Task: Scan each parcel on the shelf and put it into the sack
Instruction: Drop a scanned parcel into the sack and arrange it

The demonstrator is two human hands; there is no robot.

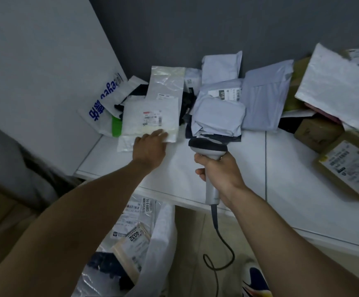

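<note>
- We look down on a flat white shelf (pixel 238 172) set into a corner, with a dark grey wall (pixel 195 28) behind it and a smooth white side panel (pixel 35 71) at the left.
- Under the shelf's front edge lies a tan tiled floor (pixel 191 243), where the toe of a dark blue and white shoe (pixel 257 281) shows.
- An open white plastic sack (pixel 163 243) stands below the shelf edge, already holding labelled parcels.
- The left hand (pixel 149 147) lies with fingers stretched out on the near edge of a white padded mailer with a printed label (pixel 150 118), which lies flat on the shelf.
- The right hand (pixel 219 172) is wrapped around the handle of a grey handheld barcode scanner (pixel 208 146), its dark head towards the pile; its black cable (pixel 223 249) loops towards the floor.
- Just beyond the scanner sit crumpled pale grey plastic mailers (pixel 219 116), overlapping one another.
- At the left, a white bag with blue lettering (pixel 103 101) leans against the panel.
- At the right, brown cardboard boxes (pixel 317 131) are stacked, partly covered by a glossy white bag (pixel 335 86).
</note>
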